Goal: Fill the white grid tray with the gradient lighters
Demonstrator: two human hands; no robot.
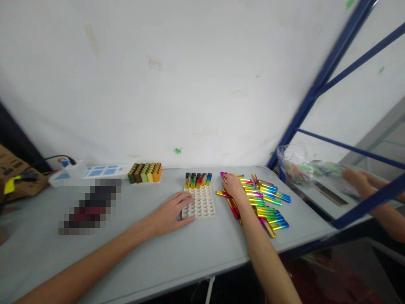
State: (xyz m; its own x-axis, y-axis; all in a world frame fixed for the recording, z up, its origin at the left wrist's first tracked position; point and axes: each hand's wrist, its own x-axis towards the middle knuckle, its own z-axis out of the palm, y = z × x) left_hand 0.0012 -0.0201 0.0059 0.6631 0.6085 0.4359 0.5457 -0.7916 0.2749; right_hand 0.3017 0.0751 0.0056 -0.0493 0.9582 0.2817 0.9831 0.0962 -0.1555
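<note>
A white tray (205, 202) with round holes stands at the middle of the table, its back row filled with upright lighters (198, 180). My left hand (173, 213) rests at the tray's left edge, fingers apart, with a small dark item partly visible beneath it. To the right lies a loose pile of shiny rainbow-coloured lighters (265, 207). My right hand (233, 185) reaches to the pile's back left, its fingers bent at the end of a pink lighter (223, 175); whether it grips that lighter is too small to tell.
A block of upright green, brown and orange lighters (144, 173) stands near the wall, beside a white power strip (106, 170). Blue metal bars (311, 97) rise at right. Beyond them are plastic bags (297, 166) and another person's hands (359, 181). A cardboard box (22, 185) is far left.
</note>
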